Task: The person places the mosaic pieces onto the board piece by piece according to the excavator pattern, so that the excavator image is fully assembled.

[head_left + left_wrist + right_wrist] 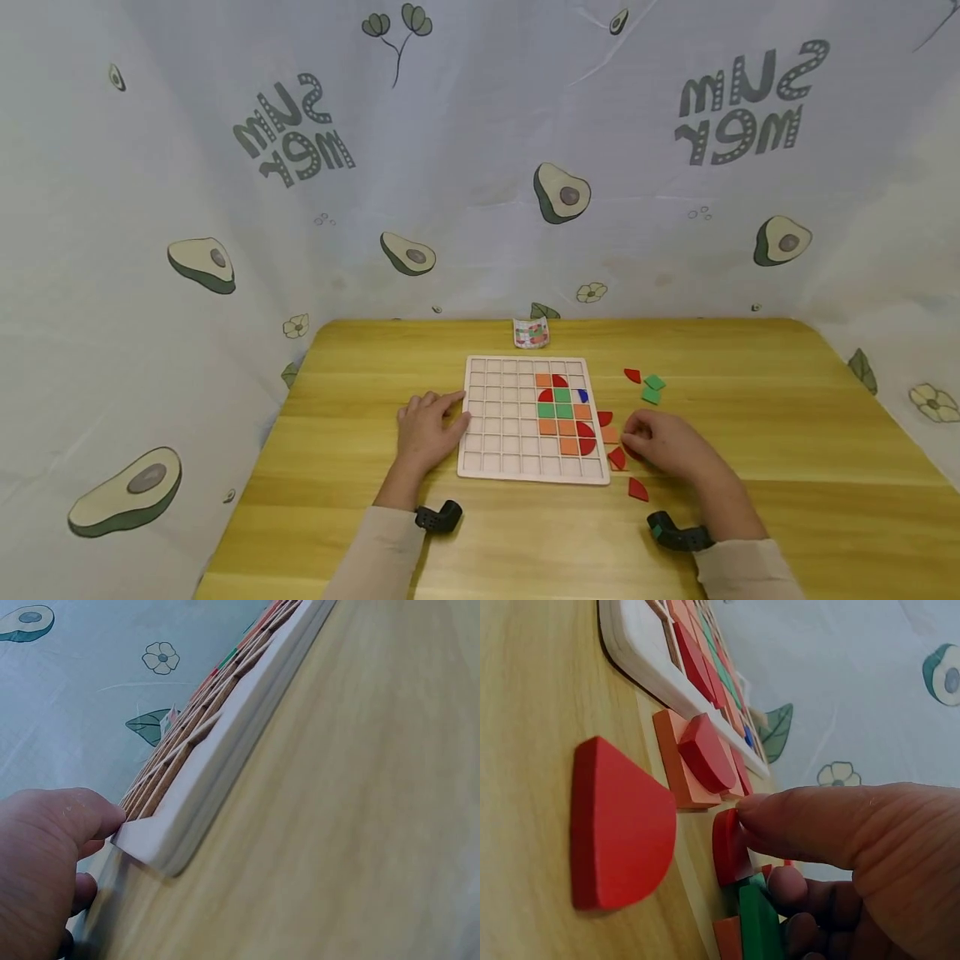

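A pale wooden grid board (498, 417) lies on the table, with red, orange, green and blue tiles in cells on its right side. My left hand (429, 429) rests at the board's left edge, its fingers touching the rim, also seen in the left wrist view. To the right of the board, my right hand (667, 442) has its fingers curled down at a red quarter-circle tile (731, 847). The thumb touches that tile; the fingertips beyond are partly hidden. Close beside them are a green tile (759, 919) and an orange tile (727, 937).
Loose red tiles (638, 489) and overlapping orange and red tiles (617, 457) lie along the board's right edge. Farther back are green tiles (651, 396) and another red tile (632, 376). A small pattern card (531, 333) stands behind the board, before a printed curtain (480, 167).
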Demonstrator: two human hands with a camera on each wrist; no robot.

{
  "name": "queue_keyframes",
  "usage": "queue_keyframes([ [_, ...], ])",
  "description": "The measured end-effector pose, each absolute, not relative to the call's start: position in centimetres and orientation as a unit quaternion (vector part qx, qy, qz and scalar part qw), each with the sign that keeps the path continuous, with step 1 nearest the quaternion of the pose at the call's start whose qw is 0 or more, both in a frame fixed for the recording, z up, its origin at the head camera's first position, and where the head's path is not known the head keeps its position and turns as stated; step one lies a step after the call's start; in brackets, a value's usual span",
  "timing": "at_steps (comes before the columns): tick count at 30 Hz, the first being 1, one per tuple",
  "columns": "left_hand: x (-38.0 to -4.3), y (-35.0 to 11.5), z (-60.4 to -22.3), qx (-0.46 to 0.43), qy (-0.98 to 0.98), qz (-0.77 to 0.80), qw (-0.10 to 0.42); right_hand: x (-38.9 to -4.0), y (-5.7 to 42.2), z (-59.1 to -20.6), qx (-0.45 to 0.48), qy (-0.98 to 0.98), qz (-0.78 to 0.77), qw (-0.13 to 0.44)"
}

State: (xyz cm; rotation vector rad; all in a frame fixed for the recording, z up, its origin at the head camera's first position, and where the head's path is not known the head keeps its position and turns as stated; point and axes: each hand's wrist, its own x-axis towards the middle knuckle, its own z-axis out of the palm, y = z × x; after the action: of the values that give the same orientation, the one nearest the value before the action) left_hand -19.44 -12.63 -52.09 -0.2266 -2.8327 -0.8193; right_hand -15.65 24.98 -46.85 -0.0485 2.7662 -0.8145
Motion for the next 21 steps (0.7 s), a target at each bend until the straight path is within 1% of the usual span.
queue_keyframes([
  [9, -19.5, -12.6, -52.0, -0.082, -0.953, -0.275, 0.096, -15.4, 27.5, -46.1, -0.031, 0.948, -0.288, 0.130],
  [16, -19.4, -12.6, -51.9, -0.085, -0.952, -0.278, 0.100, -15.1, 29.2, -45.4, -0.018, 0.944, -0.292, 0.156],
  [21, -19.3, -12.5, -52.0, -0.086, -0.953, -0.275, 0.099, -14.6, 29.4, -45.0, 0.006, 0.933, -0.304, 0.192],
])
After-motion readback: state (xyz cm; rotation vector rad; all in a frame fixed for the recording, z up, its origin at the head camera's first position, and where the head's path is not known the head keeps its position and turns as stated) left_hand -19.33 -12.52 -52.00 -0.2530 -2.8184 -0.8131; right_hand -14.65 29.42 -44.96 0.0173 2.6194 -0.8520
